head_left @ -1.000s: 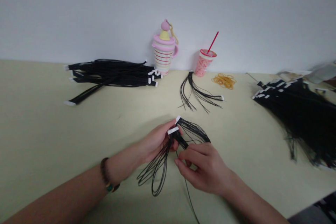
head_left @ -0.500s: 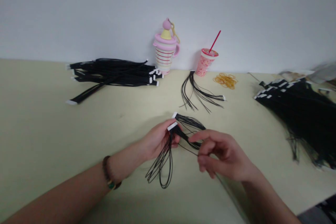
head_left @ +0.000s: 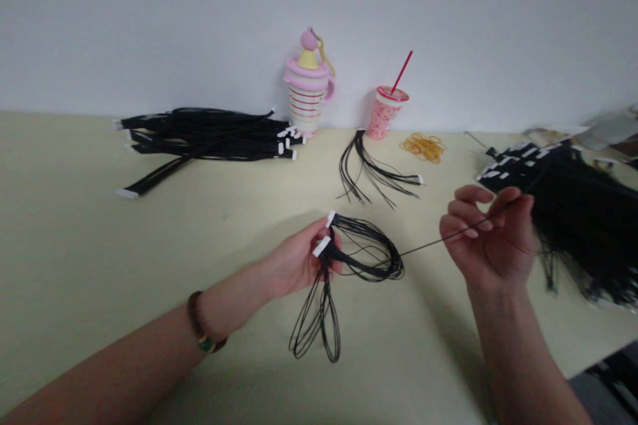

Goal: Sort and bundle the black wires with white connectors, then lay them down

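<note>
Near the middle, my left hand (head_left: 298,260) grips a black wire harness (head_left: 383,246) close to its two white connectors. The harness wires bend in a loop to the right, and more loops hang below the nearer white connector (head_left: 321,246). To the right, my right hand (head_left: 491,236) pinches a single black wire (head_left: 448,237) between thumb and forefinger. That wire runs taut from the harness loop up to my fingers. My left fingertips are partly hidden behind the connectors.
Behind stand a striped pink mug (head_left: 305,99) and a pink cup with a straw (head_left: 385,113). Black harnesses lie piled at the left (head_left: 204,136) and right (head_left: 583,212). A loose wire bundle (head_left: 371,166) and yellow rubber bands (head_left: 423,147) sit near the wall.
My right hand has moved right and up, away from the harness, drawing one wire out straight. My left hand has stayed nearly in place, and the hanging loops have swung slightly right.
</note>
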`<control>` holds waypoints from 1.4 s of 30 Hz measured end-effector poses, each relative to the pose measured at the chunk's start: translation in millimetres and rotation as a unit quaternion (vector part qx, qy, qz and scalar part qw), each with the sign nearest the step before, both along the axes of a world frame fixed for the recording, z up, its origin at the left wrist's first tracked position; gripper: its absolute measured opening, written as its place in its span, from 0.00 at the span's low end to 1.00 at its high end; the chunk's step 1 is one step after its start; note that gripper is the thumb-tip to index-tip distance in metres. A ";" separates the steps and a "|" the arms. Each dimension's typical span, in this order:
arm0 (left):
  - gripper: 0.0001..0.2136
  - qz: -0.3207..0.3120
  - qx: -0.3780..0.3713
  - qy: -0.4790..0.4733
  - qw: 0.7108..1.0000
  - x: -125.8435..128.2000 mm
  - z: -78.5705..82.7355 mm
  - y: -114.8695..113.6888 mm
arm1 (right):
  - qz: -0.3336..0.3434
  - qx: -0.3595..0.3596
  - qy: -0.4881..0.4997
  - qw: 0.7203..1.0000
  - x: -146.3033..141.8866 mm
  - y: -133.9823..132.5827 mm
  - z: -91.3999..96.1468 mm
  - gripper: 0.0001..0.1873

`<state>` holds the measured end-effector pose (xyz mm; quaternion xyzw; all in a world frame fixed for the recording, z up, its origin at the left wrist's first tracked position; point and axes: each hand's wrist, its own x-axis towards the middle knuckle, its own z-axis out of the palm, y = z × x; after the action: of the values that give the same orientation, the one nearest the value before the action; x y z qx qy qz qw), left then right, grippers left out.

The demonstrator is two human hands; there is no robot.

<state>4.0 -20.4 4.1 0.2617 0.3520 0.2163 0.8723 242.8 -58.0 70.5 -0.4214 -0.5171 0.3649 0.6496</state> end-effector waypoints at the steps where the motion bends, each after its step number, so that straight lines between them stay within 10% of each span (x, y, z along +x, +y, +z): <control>1: 0.19 -0.001 0.002 -0.004 1.000 -0.1 -0.9 0.0 | -0.003 -0.004 0.040 0.999 1.2 1.8 -1.1 0.14; 5: 0.20 0.003 0.025 -0.006 1.000 0.2 -2.8 -0.8 | -0.030 -0.048 0.091 0.994 -8.9 2.5 -12.5 0.06; 15: 0.19 0.018 0.021 -0.012 1.000 1.3 -3.4 -1.0 | 0.021 -0.065 -0.328 0.942 -75.6 -21.2 -45.3 0.08; 42: 0.21 -0.001 0.011 -0.008 1.000 1.2 0.9 0.1 | 0.038 -0.068 -0.329 0.941 -76.9 -18.6 -52.2 0.09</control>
<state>5.2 -20.3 5.0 0.2703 0.3425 0.2211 0.8722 165.8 -76.6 18.2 -0.5410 -0.6917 0.2649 0.3983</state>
